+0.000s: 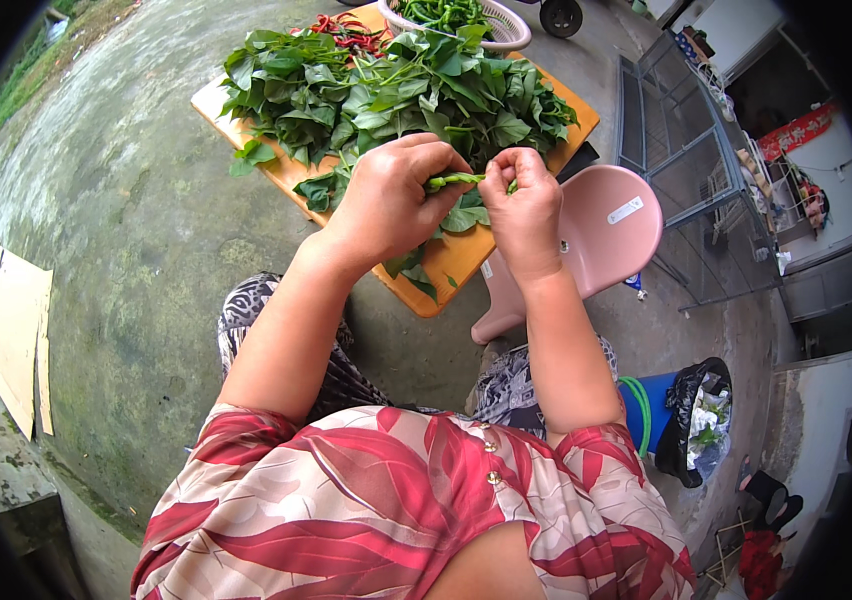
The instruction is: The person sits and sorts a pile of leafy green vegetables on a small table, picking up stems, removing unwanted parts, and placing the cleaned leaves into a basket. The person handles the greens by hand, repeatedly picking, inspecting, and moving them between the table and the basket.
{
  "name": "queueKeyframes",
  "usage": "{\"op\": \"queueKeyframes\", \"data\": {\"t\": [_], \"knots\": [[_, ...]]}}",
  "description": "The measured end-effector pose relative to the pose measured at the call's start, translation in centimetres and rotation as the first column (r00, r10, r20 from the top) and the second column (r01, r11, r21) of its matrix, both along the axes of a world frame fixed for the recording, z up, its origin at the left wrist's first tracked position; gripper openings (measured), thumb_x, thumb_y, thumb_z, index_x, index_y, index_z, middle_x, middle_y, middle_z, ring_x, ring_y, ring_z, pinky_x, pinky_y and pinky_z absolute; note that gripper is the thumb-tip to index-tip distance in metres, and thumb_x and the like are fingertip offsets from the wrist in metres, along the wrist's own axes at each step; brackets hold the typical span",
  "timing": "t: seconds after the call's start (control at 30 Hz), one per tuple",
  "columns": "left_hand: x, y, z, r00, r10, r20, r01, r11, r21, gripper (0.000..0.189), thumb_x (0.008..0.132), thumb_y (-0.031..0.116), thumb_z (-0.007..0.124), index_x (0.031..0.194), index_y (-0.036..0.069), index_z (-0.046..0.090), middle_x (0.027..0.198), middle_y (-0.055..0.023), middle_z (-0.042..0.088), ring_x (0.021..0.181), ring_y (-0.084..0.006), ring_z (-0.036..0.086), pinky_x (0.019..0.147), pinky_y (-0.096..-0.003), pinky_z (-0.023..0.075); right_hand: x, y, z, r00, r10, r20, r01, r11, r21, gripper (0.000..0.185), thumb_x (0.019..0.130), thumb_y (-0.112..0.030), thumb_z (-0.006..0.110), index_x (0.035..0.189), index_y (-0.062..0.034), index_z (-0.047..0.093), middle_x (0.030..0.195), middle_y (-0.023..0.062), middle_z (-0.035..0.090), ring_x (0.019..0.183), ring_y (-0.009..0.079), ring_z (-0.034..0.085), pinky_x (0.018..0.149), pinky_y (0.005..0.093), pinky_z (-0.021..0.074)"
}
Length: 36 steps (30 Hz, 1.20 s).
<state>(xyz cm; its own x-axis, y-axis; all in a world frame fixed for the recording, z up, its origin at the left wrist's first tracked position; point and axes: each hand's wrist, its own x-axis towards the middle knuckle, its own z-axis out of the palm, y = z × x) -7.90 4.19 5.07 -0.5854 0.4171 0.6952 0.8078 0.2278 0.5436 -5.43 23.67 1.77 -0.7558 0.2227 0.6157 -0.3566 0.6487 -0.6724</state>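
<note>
My left hand (396, 199) grips a green plant stem (456, 180) between thumb and fingers, above the front part of a wooden table. My right hand (522, 202) pinches the same stem at its other end, close to the left hand. Behind both hands, a large heap of leafy greens (396, 101) covers much of the wooden table (426, 289). A few leaves lie below my hands near the table's front corner. Red chili peppers (347, 34) lie behind the heap, beside a plastic basket (508, 26) of green peppers.
A pink plastic chair (610, 232) stands right of the table. Farther right is a metal-framed mesh cage (696, 172). A blue bin (655, 412) and a black-lined waste container (677, 427) stand by my right side. Flattened cardboard (6, 322) lies at the far left.
</note>
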Motion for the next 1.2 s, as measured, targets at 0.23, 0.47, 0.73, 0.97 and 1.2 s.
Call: {"op": "queueKeyframes", "data": {"t": [0.23,0.47,0.73,0.97,1.2], "knots": [[-1.9,-3.2,0.7,0.936,-0.035,0.35,-0.234,0.682,0.693,0.009,0.098,0.009,0.072,0.106,0.004,0.074,0.09,-0.0023,0.072,0.079,-0.008,0.064,0.062,-0.0227,0.049,1.3,7.4,2.5,0.806,0.564,-0.179,-0.206,-0.016,-0.978,0.008,0.095,-0.011,0.059,0.098,-0.0034,0.059,0.08,0.0038,0.054,0.054,0.0086,0.04,0.043,0.0211,0.0283],[-7.0,-9.7,0.2,0.904,-0.202,0.376,-0.317,0.27,0.909,0.015,0.105,0.019,0.062,0.109,0.005,0.065,0.11,-0.0104,0.076,0.098,-0.0161,0.069,0.063,-0.0262,0.0468,8.8,14.0,-0.2,0.901,0.331,-0.281,-0.25,-0.135,-0.959,0.017,0.088,-0.008,0.056,0.099,0.0023,0.063,0.101,0.013,0.062,0.068,0.0145,0.049,0.046,0.0233,0.0321],[-11.0,-14.1,-3.4,0.826,-0.145,0.544,-0.447,0.419,0.79,0.035,0.108,0.029,0.053,0.13,0.004,0.066,0.133,-0.0083,0.068,0.128,-0.0169,0.057,0.101,-0.0358,0.0387,25.7,21.4,8.0,0.761,-0.577,-0.297,-0.03,0.426,-0.904,0.023,0.104,-0.022,0.059,0.089,-0.0037,0.057,0.083,0.0077,0.059,0.062,0.0133,0.049,0.044,0.0239,0.0326],[-11.0,-11.3,-2.9,0.787,-0.178,0.591,-0.46,0.469,0.754,0.035,0.109,0.029,0.055,0.13,0.003,0.065,0.132,-0.0059,0.066,0.121,-0.0175,0.058,0.101,-0.034,0.0434,41.5,35.6,11.8,0.046,-0.663,-0.747,0.912,-0.278,0.302,0.031,0.109,-0.025,0.05,0.112,0.0013,0.067,0.107,0.017,0.073,0.099,0.0306,0.067,0.09,0.0418,0.0512],[-12.2,-10.9,-4.9,0.796,-0.16,0.584,-0.455,0.479,0.75,0.037,0.107,0.029,0.059,0.132,0.003,0.064,0.13,-0.0064,0.066,0.114,-0.0187,0.06,0.097,-0.0351,0.0469,52.0,52.6,3.2,-0.178,-0.98,0.086,0.91,-0.131,0.393,0.064,0.098,-0.052,0.058,0.131,0.0021,0.066,0.134,0.0262,0.064,0.119,0.0416,0.063,0.11,0.047,0.0432]]}}
